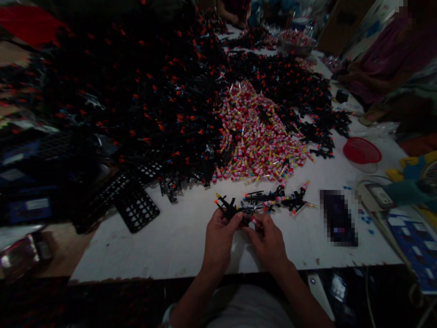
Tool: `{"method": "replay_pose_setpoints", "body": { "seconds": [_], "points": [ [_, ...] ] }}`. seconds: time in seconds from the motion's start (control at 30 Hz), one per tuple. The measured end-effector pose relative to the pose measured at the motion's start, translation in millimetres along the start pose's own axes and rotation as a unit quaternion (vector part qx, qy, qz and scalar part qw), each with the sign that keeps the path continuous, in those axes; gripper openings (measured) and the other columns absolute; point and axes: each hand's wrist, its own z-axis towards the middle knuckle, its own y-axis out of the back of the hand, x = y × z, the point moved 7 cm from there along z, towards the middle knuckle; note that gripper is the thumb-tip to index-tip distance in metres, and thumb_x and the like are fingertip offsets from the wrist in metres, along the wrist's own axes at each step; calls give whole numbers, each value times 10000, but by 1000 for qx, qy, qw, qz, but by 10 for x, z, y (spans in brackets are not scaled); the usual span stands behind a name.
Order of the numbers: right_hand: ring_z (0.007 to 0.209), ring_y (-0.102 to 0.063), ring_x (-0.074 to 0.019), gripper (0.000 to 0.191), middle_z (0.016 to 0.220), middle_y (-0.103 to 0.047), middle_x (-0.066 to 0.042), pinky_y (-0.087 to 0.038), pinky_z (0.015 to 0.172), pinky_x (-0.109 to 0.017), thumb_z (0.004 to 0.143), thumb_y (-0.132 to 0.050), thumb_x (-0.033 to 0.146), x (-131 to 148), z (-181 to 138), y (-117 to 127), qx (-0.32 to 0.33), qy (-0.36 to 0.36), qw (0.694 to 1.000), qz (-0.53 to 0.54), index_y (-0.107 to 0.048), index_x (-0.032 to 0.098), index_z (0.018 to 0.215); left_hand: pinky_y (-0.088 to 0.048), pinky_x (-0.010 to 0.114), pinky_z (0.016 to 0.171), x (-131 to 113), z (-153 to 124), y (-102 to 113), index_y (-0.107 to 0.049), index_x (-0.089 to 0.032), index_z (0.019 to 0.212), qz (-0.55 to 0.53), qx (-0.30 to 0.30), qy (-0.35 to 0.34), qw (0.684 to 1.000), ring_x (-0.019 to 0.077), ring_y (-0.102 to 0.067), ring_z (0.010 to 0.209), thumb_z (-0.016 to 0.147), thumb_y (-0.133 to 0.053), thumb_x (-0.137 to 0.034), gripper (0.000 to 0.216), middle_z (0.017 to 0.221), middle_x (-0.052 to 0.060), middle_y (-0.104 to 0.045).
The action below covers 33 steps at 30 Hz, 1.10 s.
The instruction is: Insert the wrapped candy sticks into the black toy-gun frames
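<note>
My left hand grips a small black toy gun with an orange tip, held just above the near part of the white table. Close beside it, my right hand pinches a small tube with a pink-and-white wrapper at the rear end of the gun; whether the two are joined, I cannot tell. Just beyond my fingers lie several more toy guns, some with pink-wrapped tubes on them. Farther back spreads a heap of pink and yellow tubes.
A huge pile of black toy guns covers the table's far left and back. Black perforated trays lie at left. On the right are a red basket, a pixelated dark object and blue bits. A person sits at far right.
</note>
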Motion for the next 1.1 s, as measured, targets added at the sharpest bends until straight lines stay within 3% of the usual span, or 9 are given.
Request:
{"method": "replay_pose_setpoints", "body": {
  "seconds": [0.27,0.5,0.6,0.67,0.77,0.83,0.9,0.97,1.1],
  "points": [
    [508,-498,-115,270,603,-530,14,-367,495,-233,940,-432,357,73,-47,-100,-25,39,996,-73,-530,190,751,-506,286,754,-4,-26,33,-597,-150,950,1,-8,-5,1000,156,-651,777,689,-719,-320,335,862,42,-711],
    [886,-577,-221,235,948,-655,-101,-467,785,-377,940,-426,288,41,148,-39,43,120,985,-114,-581,167,1070,-503,340,843,-18,5,-105,-606,-165,1048,37,31,-21,999,191,-647,898,709,-690,-366,403,1001,69,-701],
    [937,-562,-223,239,986,-653,-103,-445,846,-397,932,-443,244,-20,257,166,37,126,980,-151,-587,168,1106,-472,380,923,-79,9,-157,-609,-171,1058,160,65,-76,982,215,-623,985,766,-623,-386,363,1054,91,-676],
    [1009,-544,-233,260,1066,-637,-114,-424,900,-417,914,-483,251,-121,329,337,22,114,976,-181,-583,168,1139,-426,441,987,-171,24,-103,-607,-179,1087,300,43,-169,938,250,-568,1094,781,-601,-400,378,1147,118,-626],
    [1210,-443,-286,483,1311,-518,-137,-326,1018,-516,847,-596,321,-343,401,453,46,102,964,-241,-487,208,1304,-325,557,1051,-175,72,-18,-546,-192,1229,502,-1,-286,816,331,-403,1282,778,-605,-408,503,1355,171,-470],
    [1282,-382,-306,616,1402,-435,-140,-262,1055,-570,804,-646,361,-490,406,430,69,103,956,-267,-421,245,1366,-316,588,1044,-28,138,-30,-459,-201,1324,585,21,-320,745,363,-314,1346,794,-591,-385,576,1439,193,-370],
    [1286,-387,-296,606,1410,-427,-137,-255,1063,-581,796,-653,340,-603,388,397,64,103,955,-272,-434,262,1356,-314,580,1056,147,183,-105,-355,-206,1393,623,64,-361,691,362,-241,1386,801,-583,-356,652,1489,195,-292],
    [1274,-407,-278,546,1393,-448,-132,-274,1066,-571,801,-637,268,-668,367,386,39,107,957,-265,-474,260,1321,-290,585,1078,282,209,-188,-247,-213,1439,628,85,-403,660,354,-194,1404,803,-573,-351,728,1513,180,-251],
    [1250,-441,-249,499,1358,-491,-109,-314,1065,-538,793,-596,151,-769,402,449,-8,127,958,-259,-516,262,1272,-318,576,1080,428,312,-323,-139,-269,1464,612,98,-437,652,319,-235,1398,834,-489,-307,721,1518,113,-276]
  ]
}}
